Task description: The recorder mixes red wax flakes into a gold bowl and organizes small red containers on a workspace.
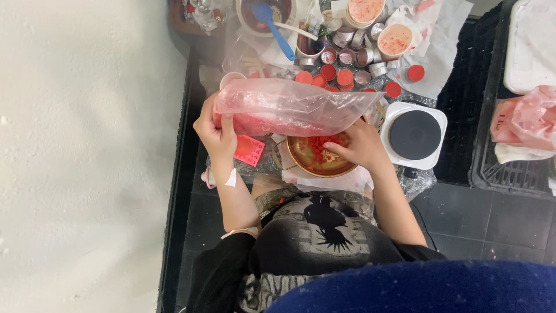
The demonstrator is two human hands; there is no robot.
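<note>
Fingers of the left hand [217, 132] clamp the bag [289, 107], held tilted above the bowl [319, 155]. The right hand [358, 146], fingers curled together, rests on the bowl's rim, beside the hotplate [414, 134].

Worktop [191, 145] crowded. Tilted plastic bag [289, 107] spans the space above the metal bowl [318, 159], closing access from the far side. Behind it, small tins [347, 58] and red discs [330, 75] packed tight, no gap between. Round hot plate [414, 134] blocks the right, just beside the bowl. Open passage only at the bowl's near rim.
</note>
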